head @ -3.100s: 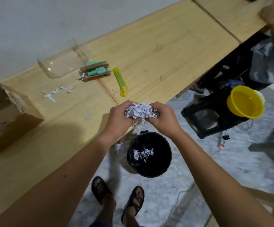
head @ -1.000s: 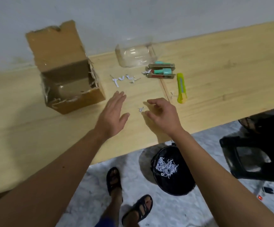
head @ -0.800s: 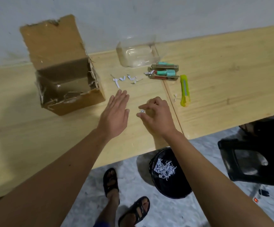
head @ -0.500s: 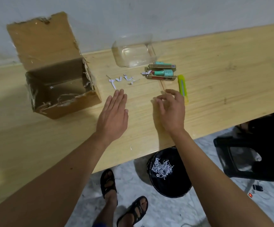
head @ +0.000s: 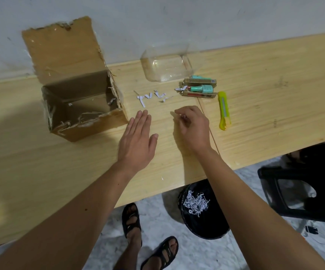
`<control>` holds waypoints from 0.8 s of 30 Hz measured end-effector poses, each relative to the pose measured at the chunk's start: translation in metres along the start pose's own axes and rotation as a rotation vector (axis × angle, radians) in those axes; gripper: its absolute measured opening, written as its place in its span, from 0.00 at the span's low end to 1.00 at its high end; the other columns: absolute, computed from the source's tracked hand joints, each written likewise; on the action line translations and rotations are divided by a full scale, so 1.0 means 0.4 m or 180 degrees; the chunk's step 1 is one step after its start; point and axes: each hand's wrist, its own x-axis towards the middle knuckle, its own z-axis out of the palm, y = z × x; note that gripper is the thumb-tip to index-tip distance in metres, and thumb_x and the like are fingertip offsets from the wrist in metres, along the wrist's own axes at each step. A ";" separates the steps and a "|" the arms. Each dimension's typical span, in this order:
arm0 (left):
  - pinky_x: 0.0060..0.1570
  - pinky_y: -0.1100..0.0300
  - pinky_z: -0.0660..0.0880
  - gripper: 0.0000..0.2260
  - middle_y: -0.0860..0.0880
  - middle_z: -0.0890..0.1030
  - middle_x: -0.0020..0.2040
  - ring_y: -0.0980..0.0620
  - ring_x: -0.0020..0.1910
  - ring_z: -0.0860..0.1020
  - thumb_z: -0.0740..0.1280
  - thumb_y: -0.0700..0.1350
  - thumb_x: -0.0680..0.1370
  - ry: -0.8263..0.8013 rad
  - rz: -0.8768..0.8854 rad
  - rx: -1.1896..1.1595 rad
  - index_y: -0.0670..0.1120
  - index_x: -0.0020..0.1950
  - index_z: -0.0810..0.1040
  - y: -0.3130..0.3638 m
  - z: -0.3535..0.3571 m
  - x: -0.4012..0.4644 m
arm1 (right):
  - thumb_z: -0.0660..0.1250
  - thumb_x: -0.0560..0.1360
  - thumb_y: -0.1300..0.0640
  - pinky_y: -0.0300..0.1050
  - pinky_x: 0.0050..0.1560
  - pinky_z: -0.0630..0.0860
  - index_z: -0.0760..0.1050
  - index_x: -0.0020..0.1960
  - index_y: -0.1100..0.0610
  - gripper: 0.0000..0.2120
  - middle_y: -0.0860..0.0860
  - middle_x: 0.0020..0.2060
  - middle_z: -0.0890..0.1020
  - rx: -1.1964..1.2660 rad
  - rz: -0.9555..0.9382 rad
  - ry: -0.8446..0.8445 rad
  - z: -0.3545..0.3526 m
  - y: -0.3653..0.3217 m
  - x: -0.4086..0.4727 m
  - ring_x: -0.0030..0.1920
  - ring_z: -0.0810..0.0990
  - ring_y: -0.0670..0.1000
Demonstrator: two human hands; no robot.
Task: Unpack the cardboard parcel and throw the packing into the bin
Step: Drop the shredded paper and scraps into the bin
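Since the earlier frame the right hand (head: 193, 128) has been drawn back from beside the yellow cutter (head: 224, 111) toward the middle of the bench (head: 274, 106), its fingers curled over a small white scrap; whether the scrap is truly pinched cannot be told. The left hand (head: 137, 142) is held flat and released, fingers together, just above the wood beside the cardboard parcel (head: 79, 90).

The parcel stands open near the back edge, left of centre, and looks all but emptied, with a fleck or two of paper inside. A small cluster of paper shreds (head: 152, 96) lies between the parcel and the boxed items (head: 199, 87); a clear plastic tub (head: 167, 65) sits at the back edge. The bin (head: 203, 213) stands on the floor just below the front edge, with shredded paper already in it.

The step in hand is judged to be the clearing of the last scraps. It would be done best if the loose shreds were swept together by the flat left palm into the cupped right hand, then carried over the front edge and dropped from directly above the bin, as such light paper is easily scattered.
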 end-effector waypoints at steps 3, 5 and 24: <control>0.82 0.50 0.51 0.30 0.43 0.56 0.84 0.48 0.84 0.51 0.52 0.56 0.86 0.0011 -0.0001 0.0027 0.39 0.82 0.58 -0.014 -0.003 -0.008 | 0.74 0.76 0.63 0.44 0.54 0.82 0.84 0.57 0.56 0.11 0.49 0.56 0.82 0.0163 -0.0075 -0.0154 0.028 -0.020 0.038 0.51 0.82 0.45; 0.82 0.50 0.51 0.30 0.43 0.56 0.84 0.49 0.84 0.51 0.51 0.57 0.86 0.0001 0.0067 0.0046 0.40 0.82 0.57 -0.026 -0.004 -0.017 | 0.73 0.77 0.63 0.44 0.57 0.82 0.82 0.62 0.56 0.14 0.50 0.65 0.78 0.0206 -0.0116 -0.0204 0.045 -0.028 0.063 0.56 0.81 0.46; 0.82 0.49 0.51 0.29 0.44 0.56 0.84 0.51 0.84 0.50 0.53 0.56 0.86 -0.0029 0.0034 -0.0057 0.39 0.82 0.58 -0.029 -0.006 -0.019 | 0.67 0.80 0.61 0.49 0.57 0.77 0.83 0.62 0.57 0.12 0.51 0.55 0.85 -0.0139 -0.0266 -0.0328 0.073 -0.019 0.086 0.56 0.80 0.55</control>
